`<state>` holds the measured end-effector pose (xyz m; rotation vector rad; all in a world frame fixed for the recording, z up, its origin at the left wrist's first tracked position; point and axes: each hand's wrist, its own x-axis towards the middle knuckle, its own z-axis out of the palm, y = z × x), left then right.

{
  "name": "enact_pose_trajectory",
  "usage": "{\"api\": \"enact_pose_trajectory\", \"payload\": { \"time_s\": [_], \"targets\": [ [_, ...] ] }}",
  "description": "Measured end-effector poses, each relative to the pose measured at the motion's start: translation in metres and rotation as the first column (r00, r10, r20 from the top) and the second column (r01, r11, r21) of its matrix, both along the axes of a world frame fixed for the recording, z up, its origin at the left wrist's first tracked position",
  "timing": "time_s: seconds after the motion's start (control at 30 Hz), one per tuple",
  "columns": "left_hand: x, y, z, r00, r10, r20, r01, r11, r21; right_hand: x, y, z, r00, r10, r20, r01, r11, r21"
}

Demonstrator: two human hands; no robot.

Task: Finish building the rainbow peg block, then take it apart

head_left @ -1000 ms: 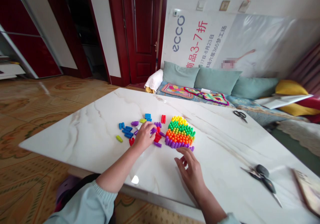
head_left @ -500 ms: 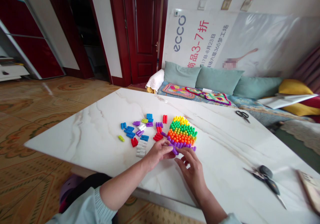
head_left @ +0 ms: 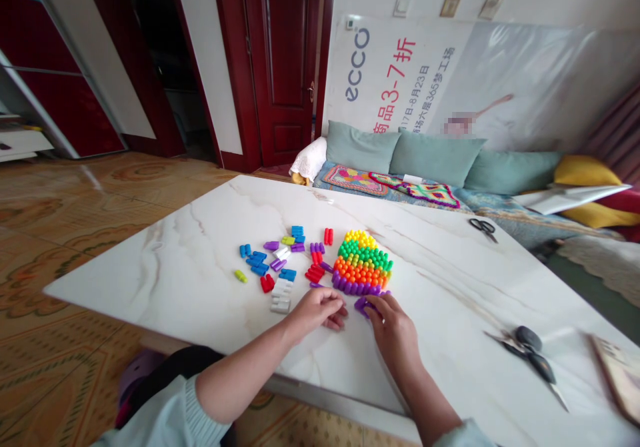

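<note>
My right hand (head_left: 395, 324) pinches a purple plastic piece (head_left: 361, 306) just in front of the block of coloured pieces. That block (head_left: 363, 264) stands on the table in rows of yellow, green, orange and purple rounded ends. My left hand (head_left: 320, 308) is to its near left, fingers loosely bent and apart, with nothing visible in them. A purple piece (head_left: 316, 285) pokes out behind the left hand, partly covered by it. Another purple piece (head_left: 327, 267) lies against the block's left side.
Loose blue (head_left: 259, 268), white (head_left: 281, 294), red (head_left: 315, 273) and lime (head_left: 241, 276) pieces lie to the left on the marble-patterned table (head_left: 165, 260). Pliers (head_left: 540, 367) and a phone (head_left: 617, 374) lie at the right. Black scissors (head_left: 483, 227) sit near the far edge.
My hands have moved apart. The purple piece that was between both hands is now in my right hand alone, slightly farther right. My left hand has let go of it.
</note>
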<state>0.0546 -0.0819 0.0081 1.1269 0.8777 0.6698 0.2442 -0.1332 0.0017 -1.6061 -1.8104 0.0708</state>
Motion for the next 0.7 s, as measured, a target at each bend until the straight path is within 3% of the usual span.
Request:
{"api": "enact_pose_trajectory", "payload": {
  "time_s": [0.13, 0.3, 0.53, 0.7],
  "targets": [
    [0.002, 0.000, -0.005, 1.000, -0.003, -0.011, 0.004, 0.998, 0.062, -0.002, 0.001, 0.000, 0.994, -0.051, 0.096, 0.047, 0.998, 0.037],
    [0.004, 0.000, -0.010, 0.999, -0.011, -0.040, 0.016, 0.992, 0.128, -0.006, -0.011, 0.013, 0.985, -0.143, 0.101, 0.130, 0.984, 0.124],
    [0.003, -0.001, -0.009, 0.997, -0.060, -0.049, 0.069, 0.974, 0.217, -0.009, -0.016, 0.012, 0.973, -0.047, 0.224, 0.068, 0.994, -0.087],
    [0.003, -0.003, -0.005, 0.993, -0.074, -0.091, 0.096, 0.957, 0.273, -0.009, -0.012, 0.007, 0.982, -0.027, 0.189, 0.049, 0.992, -0.117]
  ]
}}
